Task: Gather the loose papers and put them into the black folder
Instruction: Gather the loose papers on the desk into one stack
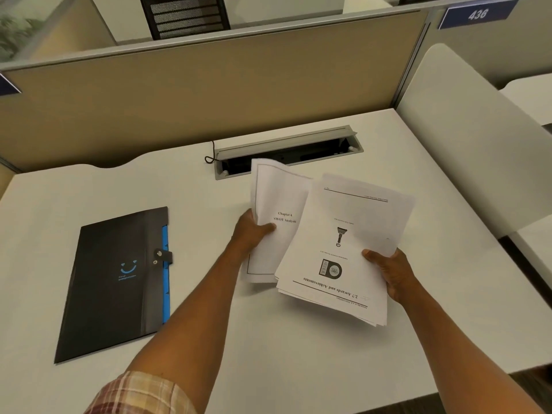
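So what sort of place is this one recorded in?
Most likely an open-plan office or study hall with numbered cubicle desks. A tan partition walls off the white desk, a blue number sign reads 436, and a cable box is set into the desktop.

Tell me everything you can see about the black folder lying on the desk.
The black folder lies flat and closed on the white desk, left of both hands and touched by neither. It looks like matte plastic or card, long and rectangular, turned slightly askew to the desk edge. A blue smiling-face logo with small blue lettering sits near its middle. A short black strap with a snap button crosses its right edge, apparently fastened. Blue tabbed dividers show along that same edge. No papers appear to stick out of it.
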`<state>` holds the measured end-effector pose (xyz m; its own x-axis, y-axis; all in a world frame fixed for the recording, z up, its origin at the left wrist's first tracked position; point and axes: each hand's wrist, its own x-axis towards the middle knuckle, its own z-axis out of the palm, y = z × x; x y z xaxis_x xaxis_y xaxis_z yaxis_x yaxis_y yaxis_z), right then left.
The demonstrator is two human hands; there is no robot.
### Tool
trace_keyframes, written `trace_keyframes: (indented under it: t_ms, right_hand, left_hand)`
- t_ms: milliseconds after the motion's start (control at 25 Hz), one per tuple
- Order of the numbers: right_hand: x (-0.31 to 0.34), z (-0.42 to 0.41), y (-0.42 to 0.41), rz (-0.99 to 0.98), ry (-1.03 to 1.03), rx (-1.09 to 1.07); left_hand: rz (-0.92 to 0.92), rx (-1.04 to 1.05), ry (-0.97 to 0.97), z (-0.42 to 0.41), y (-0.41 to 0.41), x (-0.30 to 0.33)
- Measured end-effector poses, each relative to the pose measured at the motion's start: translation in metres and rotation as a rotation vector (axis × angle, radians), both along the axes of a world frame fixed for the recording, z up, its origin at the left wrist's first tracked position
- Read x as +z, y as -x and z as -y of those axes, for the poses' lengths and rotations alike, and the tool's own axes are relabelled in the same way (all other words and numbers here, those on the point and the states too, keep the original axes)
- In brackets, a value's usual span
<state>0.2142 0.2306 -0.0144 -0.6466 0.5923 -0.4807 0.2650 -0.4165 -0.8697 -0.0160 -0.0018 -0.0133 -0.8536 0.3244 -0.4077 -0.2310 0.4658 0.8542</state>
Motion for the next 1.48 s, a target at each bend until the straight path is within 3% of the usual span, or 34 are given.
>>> trace_keyframes:
  t_ms: [200,440,600,800,1000,1120,1240,1360,1480]
  right_hand:
    - [0.004,0.001,0.005,0.002,-0.030,-0.038]
    - [0.012,0.015,0.028,-0.008,-0.076,0.002]
    - [0.024,0.035,0.051,-0.068,-0.061,0.090]
    - [0.036,0.054,0.074,-0.115,-0.049,0.204]
    - [0.036,0.059,0.081,-0.088,-0.029,0.319]
    - [0.036,0.064,0.087,-0.004,0.016,0.291]
    - [0.037,0.061,0.093,-0.103,0.103,0.302]
    - [0.044,0.061,0.099,-0.119,-0.246,0.428]
    - [0.048,0.064,0.113,-0.115,-0.559,0.360]
  left_hand:
    - [0.007,0.207,-0.400,0.034,0.033,0.055]
    - [0.146,0.084,-0.616,0.057,0.040,0.085]
    - [0.186,0.014,-0.445,0.049,0.016,0.060]
    - [0.054,-0.001,-0.206,0.048,0.002,0.029]
    - [0.210,-0.090,-0.302,0.061,-0.002,0.025]
    - [0.177,-0.142,-0.299,0.061,-0.005,0.026]
    - [0.099,-0.060,-0.316,0.057,-0.004,0.030]
    - [-0.009,0.002,-0.317,0.053,-0.001,0.036]
    - [-0.091,0.075,-0.296,0.047,0.001,0.039]
